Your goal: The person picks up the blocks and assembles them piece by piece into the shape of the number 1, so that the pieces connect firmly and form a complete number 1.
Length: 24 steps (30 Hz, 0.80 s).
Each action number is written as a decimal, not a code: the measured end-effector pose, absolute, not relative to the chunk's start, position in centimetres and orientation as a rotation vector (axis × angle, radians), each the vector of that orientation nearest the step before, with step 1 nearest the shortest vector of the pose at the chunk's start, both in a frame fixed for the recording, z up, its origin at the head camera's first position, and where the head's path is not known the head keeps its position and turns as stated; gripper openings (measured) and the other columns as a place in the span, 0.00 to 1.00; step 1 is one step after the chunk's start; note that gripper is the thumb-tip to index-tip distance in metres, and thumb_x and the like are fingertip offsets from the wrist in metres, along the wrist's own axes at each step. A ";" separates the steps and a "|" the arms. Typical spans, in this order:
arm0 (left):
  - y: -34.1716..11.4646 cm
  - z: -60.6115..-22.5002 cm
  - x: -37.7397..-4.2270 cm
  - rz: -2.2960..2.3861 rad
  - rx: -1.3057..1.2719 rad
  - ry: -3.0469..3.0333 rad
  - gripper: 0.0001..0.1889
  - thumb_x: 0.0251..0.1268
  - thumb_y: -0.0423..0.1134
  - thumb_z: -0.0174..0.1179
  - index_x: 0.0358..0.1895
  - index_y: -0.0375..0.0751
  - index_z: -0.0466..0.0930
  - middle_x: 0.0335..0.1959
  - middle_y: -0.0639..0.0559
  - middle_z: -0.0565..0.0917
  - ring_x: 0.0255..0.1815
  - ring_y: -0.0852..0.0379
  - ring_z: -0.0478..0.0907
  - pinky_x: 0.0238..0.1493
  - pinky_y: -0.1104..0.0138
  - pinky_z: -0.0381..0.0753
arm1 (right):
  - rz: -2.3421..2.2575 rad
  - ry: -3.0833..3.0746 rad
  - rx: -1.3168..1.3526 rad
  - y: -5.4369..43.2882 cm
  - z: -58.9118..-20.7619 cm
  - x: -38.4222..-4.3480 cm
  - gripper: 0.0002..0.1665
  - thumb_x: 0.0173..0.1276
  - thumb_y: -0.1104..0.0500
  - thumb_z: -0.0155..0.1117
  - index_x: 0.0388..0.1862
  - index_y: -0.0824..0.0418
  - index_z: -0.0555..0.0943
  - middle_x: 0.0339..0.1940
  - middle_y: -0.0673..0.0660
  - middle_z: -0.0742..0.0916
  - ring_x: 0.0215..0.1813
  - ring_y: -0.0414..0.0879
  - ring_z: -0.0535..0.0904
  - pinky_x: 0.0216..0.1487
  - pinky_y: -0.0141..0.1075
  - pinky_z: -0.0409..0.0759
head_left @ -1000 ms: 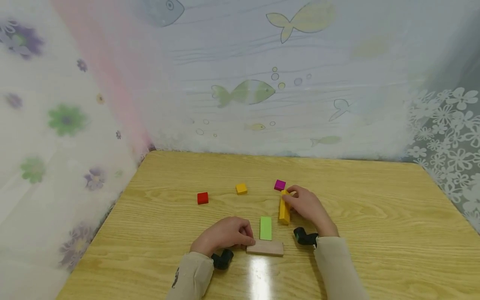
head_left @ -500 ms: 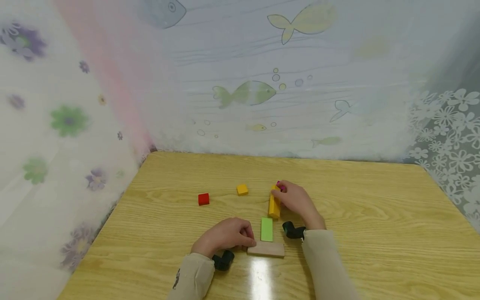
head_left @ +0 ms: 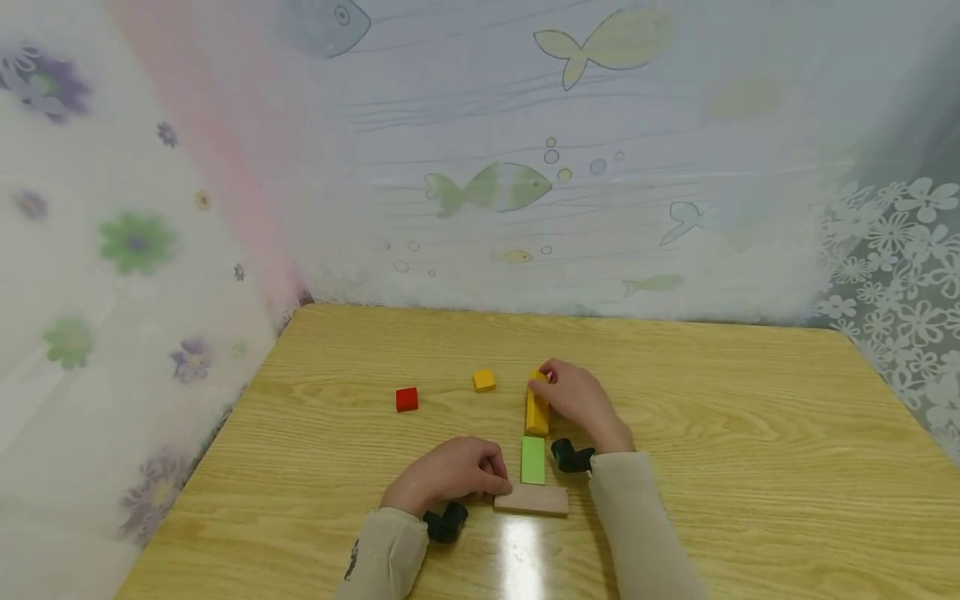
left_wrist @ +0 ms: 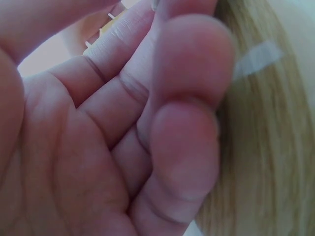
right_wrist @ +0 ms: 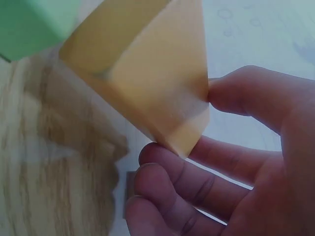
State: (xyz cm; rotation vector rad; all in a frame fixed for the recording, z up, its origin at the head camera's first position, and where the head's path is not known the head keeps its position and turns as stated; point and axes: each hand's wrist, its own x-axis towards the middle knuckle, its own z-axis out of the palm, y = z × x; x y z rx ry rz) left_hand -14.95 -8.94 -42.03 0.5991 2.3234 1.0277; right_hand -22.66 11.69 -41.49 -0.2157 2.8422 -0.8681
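My right hand (head_left: 581, 400) pinches the far end of a long yellow block (head_left: 536, 408) between thumb and fingers. In the right wrist view, the yellow block (right_wrist: 152, 69) shows slanted faces, and a green block (right_wrist: 34, 24) is close to its far end. From the head, the flat green block (head_left: 533, 460) lies just in front of the yellow one. Below it lies a plain wooden block (head_left: 532, 500) crosswise. My left hand (head_left: 453, 471) holds that block's left end with curled fingers. The left wrist view shows the curled fingers (left_wrist: 187, 142), not the wooden block.
A red block (head_left: 407, 399) and a small yellow block (head_left: 484, 381) lie farther back on the wooden table (head_left: 735, 417). A magenta block (head_left: 552, 377) is mostly hidden behind my right hand. Patterned curtains (head_left: 480, 125) stand behind the table's far edge.
My right hand has moved left with the long yellow block, bringing it behind the green block and covering most of the magenta one. The left hand stays at the wooden block.
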 end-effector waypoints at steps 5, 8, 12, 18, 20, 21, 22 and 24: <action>-8.9 -42.0 -15.0 1.022 0.600 2.321 0.05 0.54 0.46 0.62 0.26 0.52 0.79 0.19 0.58 0.79 0.18 0.60 0.72 0.21 0.69 0.70 | -0.839 2.835 -0.200 11.4 -41.7 -22.6 0.25 0.62 0.45 0.54 0.51 0.59 0.75 0.42 0.55 0.81 0.36 0.47 0.74 0.43 0.43 0.71; -9.0 -42.0 -15.0 1.022 0.604 2.321 0.05 0.54 0.46 0.62 0.26 0.52 0.79 0.19 0.58 0.79 0.18 0.60 0.72 0.21 0.69 0.70 | -0.810 2.836 -0.191 11.3 -41.7 -22.6 0.26 0.61 0.45 0.54 0.52 0.59 0.75 0.44 0.55 0.81 0.39 0.47 0.74 0.44 0.43 0.71; -9.0 -42.0 -15.0 1.024 0.604 2.324 0.05 0.53 0.46 0.62 0.26 0.52 0.79 0.19 0.58 0.79 0.18 0.60 0.72 0.21 0.69 0.70 | -0.775 2.843 -0.189 11.1 -41.7 -22.7 0.26 0.61 0.44 0.54 0.52 0.59 0.74 0.43 0.55 0.81 0.38 0.48 0.75 0.43 0.43 0.72; -8.9 -41.9 -15.1 1.012 0.610 2.331 0.05 0.54 0.46 0.62 0.26 0.52 0.78 0.19 0.58 0.79 0.18 0.61 0.71 0.21 0.69 0.70 | -0.738 2.861 -0.164 10.7 -41.7 -22.7 0.25 0.61 0.44 0.54 0.51 0.59 0.73 0.40 0.55 0.81 0.33 0.48 0.74 0.39 0.42 0.72; -8.9 -41.9 -15.1 1.012 0.610 2.330 0.05 0.54 0.46 0.62 0.26 0.52 0.78 0.19 0.58 0.79 0.18 0.61 0.71 0.22 0.69 0.70 | -0.728 2.856 -0.144 10.6 -41.8 -22.6 0.25 0.60 0.44 0.54 0.50 0.58 0.73 0.36 0.54 0.81 0.31 0.48 0.73 0.37 0.41 0.71; -8.9 -41.9 -15.0 1.011 0.607 2.330 0.05 0.54 0.46 0.62 0.26 0.52 0.78 0.19 0.59 0.79 0.18 0.61 0.71 0.22 0.69 0.70 | -0.727 2.849 -0.139 10.5 -41.8 -22.6 0.25 0.60 0.44 0.54 0.50 0.58 0.72 0.33 0.54 0.81 0.30 0.48 0.72 0.35 0.41 0.71; -8.9 -41.9 -15.0 1.012 0.604 2.329 0.05 0.54 0.46 0.62 0.26 0.52 0.78 0.19 0.59 0.79 0.18 0.61 0.71 0.22 0.69 0.70 | -0.725 2.844 -0.133 10.5 -41.8 -22.6 0.25 0.60 0.44 0.54 0.50 0.58 0.72 0.31 0.53 0.80 0.28 0.48 0.72 0.33 0.40 0.70; -8.9 -41.9 -15.0 1.011 0.599 2.327 0.05 0.53 0.46 0.62 0.26 0.52 0.78 0.20 0.59 0.78 0.19 0.62 0.71 0.22 0.69 0.70 | -0.725 2.834 -0.127 10.3 -41.9 -22.5 0.25 0.60 0.44 0.54 0.49 0.58 0.71 0.26 0.52 0.79 0.25 0.48 0.71 0.28 0.38 0.68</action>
